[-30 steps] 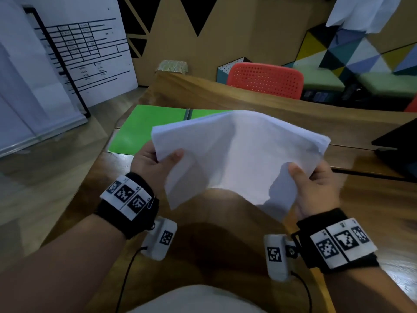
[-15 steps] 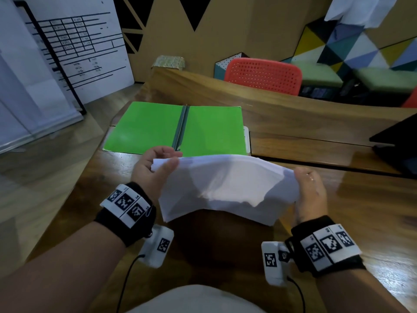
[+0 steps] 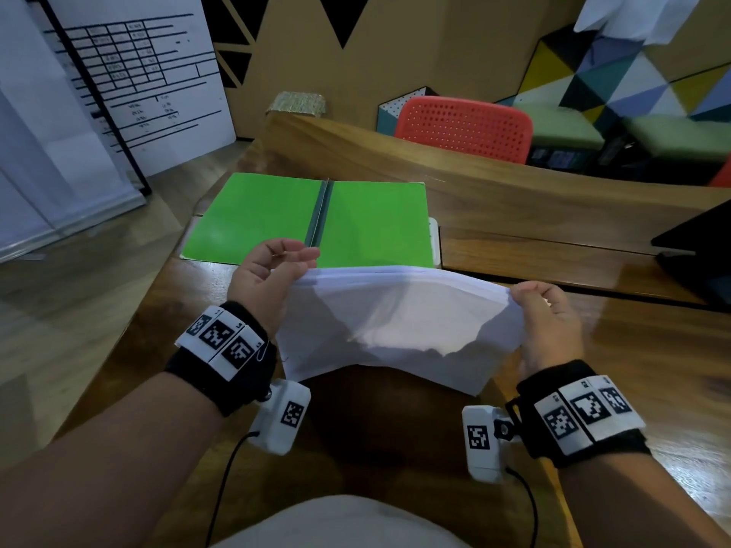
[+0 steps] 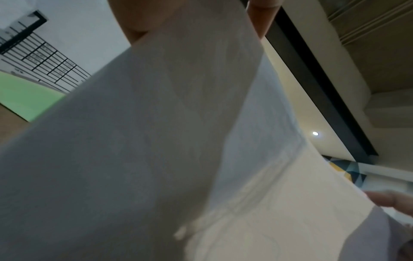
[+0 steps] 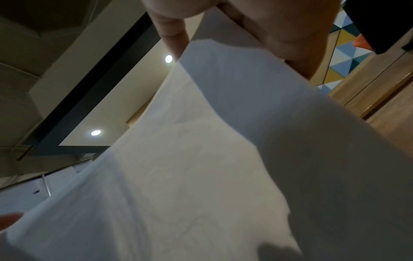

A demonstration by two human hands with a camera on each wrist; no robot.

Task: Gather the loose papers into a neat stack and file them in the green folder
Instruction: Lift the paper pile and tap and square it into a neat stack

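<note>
Hands (image 3: 269, 278) (image 3: 548, 318) pinch papers (image 3: 399, 322) (opposite edges).

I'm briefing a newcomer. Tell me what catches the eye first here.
The white paper stack, held up by its two ends between the left hand and right hand over the wooden table. Just beyond it the bright green folder lies open flat, and a red chair stands behind the table.
</note>
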